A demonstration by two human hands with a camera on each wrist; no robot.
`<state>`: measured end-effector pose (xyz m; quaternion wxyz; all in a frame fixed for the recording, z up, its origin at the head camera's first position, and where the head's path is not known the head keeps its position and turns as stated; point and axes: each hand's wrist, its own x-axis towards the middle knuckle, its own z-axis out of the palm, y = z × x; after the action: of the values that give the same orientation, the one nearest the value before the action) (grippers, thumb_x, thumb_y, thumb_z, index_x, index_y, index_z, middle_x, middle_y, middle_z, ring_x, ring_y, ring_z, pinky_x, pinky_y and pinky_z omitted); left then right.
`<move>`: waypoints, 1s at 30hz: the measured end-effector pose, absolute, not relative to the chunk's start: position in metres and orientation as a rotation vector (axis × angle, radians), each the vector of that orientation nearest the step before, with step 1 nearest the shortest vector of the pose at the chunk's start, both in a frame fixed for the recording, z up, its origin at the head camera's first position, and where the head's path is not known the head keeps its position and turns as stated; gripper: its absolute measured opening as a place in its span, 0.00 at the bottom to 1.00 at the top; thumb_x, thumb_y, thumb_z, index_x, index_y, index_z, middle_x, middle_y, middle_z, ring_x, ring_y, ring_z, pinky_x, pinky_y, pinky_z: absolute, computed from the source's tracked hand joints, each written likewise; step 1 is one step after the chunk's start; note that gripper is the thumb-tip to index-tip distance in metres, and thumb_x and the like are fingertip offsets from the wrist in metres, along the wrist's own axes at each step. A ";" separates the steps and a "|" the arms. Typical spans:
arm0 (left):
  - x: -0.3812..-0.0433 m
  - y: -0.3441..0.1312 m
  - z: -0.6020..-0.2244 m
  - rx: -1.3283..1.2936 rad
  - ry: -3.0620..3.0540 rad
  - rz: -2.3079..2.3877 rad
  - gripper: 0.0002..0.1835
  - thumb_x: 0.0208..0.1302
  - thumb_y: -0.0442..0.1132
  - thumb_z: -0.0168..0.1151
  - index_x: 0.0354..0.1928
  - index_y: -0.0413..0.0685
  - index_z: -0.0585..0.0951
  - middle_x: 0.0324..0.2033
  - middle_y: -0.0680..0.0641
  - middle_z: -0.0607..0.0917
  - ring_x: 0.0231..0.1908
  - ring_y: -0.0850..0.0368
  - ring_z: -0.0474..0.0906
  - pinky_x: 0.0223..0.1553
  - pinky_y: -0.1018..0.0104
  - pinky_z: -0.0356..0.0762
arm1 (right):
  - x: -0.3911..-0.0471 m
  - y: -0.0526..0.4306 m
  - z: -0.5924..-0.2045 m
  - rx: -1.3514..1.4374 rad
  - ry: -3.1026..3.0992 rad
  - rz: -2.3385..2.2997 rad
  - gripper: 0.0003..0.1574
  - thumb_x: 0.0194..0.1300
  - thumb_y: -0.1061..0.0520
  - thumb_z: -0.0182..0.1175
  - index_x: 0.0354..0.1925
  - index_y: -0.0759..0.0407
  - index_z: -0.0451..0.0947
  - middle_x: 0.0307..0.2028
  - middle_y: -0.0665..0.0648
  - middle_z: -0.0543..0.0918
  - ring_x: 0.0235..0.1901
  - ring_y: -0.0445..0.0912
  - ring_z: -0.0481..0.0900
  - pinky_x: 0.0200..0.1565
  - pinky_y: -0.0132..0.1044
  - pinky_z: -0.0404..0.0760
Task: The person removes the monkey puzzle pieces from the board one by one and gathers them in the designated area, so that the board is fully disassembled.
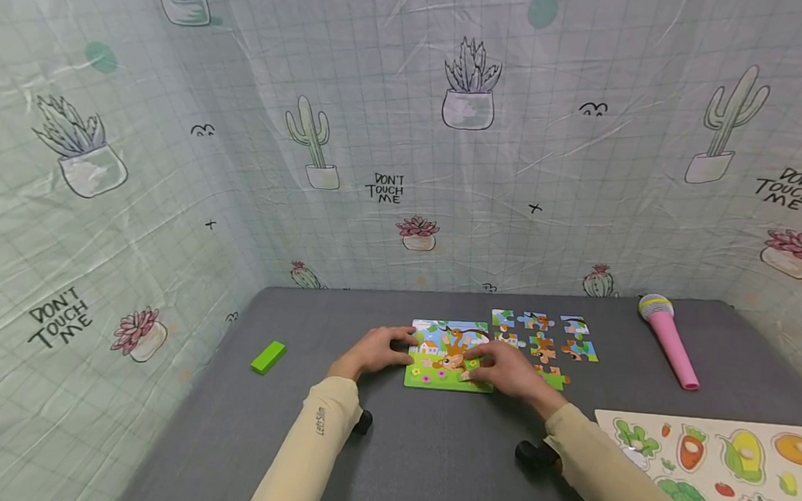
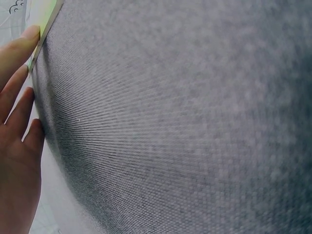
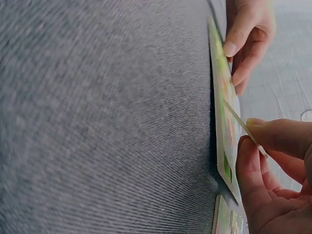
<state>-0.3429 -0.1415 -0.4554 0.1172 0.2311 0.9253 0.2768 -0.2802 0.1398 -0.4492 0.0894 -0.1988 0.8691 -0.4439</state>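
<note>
A cartoon monkey jigsaw puzzle in a green-edged tray (image 1: pixel 433 385) lies on the grey table. My left hand (image 1: pixel 374 351) rests at the tray's left side, its thumb and fingertips touching the edge. At the lower right of the picture, my right hand (image 1: pixel 507 368) pinches a thin puzzle piece (image 3: pixel 238 118) between thumb and fingers. Tilted, the piece has its lower edge right at the puzzle's surface in the right wrist view. Several loose puzzle pieces (image 1: pixel 542 349) are spread just right of the tray, some partly hidden behind the right hand.
A green block (image 1: pixel 268 358) lies at the left. To the far right is a pink toy microphone (image 1: pixel 675 351), and nearer on that side a board with vegetable pictures (image 1: pixel 709 431), partly covered by the right sleeve. A patterned curtain (image 1: pixel 504 172) borders the table.
</note>
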 end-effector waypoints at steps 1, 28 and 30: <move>-0.343 -0.141 -0.455 0.675 2.708 0.811 0.21 0.63 0.44 0.68 0.58 0.50 0.82 0.68 0.52 0.70 0.70 0.49 0.61 0.70 0.48 0.58 | -0.280 0.141 -0.449 -0.578 2.570 -1.342 0.20 0.63 0.64 0.64 0.53 0.66 0.81 0.54 0.65 0.79 0.47 0.57 0.81 0.38 0.44 0.81; -0.342 -0.142 -0.459 0.649 2.697 0.841 0.21 0.63 0.44 0.68 0.57 0.50 0.82 0.68 0.51 0.70 0.70 0.49 0.61 0.70 0.49 0.58 | -0.249 0.257 -0.430 -0.288 2.650 -1.310 0.19 0.66 0.59 0.62 0.52 0.69 0.80 0.55 0.72 0.77 0.51 0.62 0.79 0.46 0.51 0.81; -0.343 -0.141 -0.458 0.647 2.693 0.840 0.21 0.63 0.44 0.68 0.57 0.50 0.82 0.68 0.52 0.70 0.70 0.49 0.60 0.70 0.49 0.58 | -0.246 0.268 -0.430 -0.277 2.664 -1.284 0.19 0.66 0.60 0.62 0.52 0.70 0.80 0.53 0.72 0.79 0.51 0.63 0.79 0.46 0.52 0.81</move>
<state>-0.3426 -0.1414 -0.4583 0.1235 0.2218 0.9234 0.2880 -0.2465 0.2680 -0.4302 0.0853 -0.0930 0.8936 -0.4307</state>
